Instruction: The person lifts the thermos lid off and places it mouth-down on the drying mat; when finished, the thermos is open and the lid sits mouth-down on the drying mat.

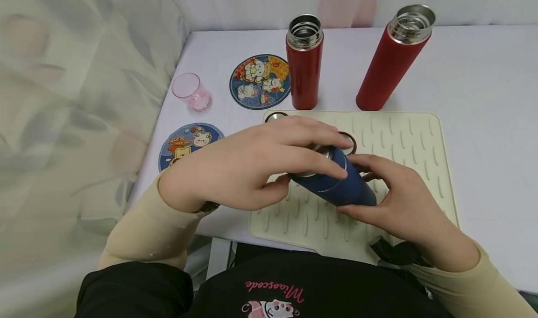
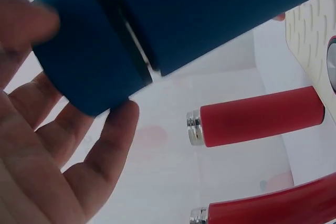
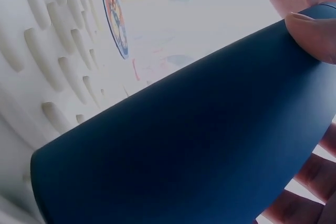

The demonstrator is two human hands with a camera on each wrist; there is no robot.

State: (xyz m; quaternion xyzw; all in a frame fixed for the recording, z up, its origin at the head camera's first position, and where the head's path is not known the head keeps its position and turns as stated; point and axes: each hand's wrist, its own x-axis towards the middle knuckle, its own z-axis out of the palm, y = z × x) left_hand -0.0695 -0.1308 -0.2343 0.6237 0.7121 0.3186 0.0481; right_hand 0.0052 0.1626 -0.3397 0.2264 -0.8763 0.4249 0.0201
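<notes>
A blue thermos flask (image 1: 350, 187) is held tilted over a cream ridged mat (image 1: 412, 140). My right hand (image 1: 403, 203) grips its body, thumb on one side and fingers on the other. At the upper end, my left hand (image 1: 256, 161) holds the blue lid (image 2: 86, 45) between thumb and fingers. The left wrist view shows a dark seam and a thin metal line between lid and body. Behind the mat stand a red thermos flask (image 1: 304, 73) and a second red flask (image 1: 388, 70), both without lids, their steel necks bare.
Two round caps, one (image 1: 276, 116) by the mat's back left corner and one (image 1: 349, 143) beside the blue flask, lie on the mat, partly hidden. A pink glass (image 1: 191, 91) stands at the left, near a round cartoon coaster (image 1: 258, 82) and another coaster (image 1: 189, 143).
</notes>
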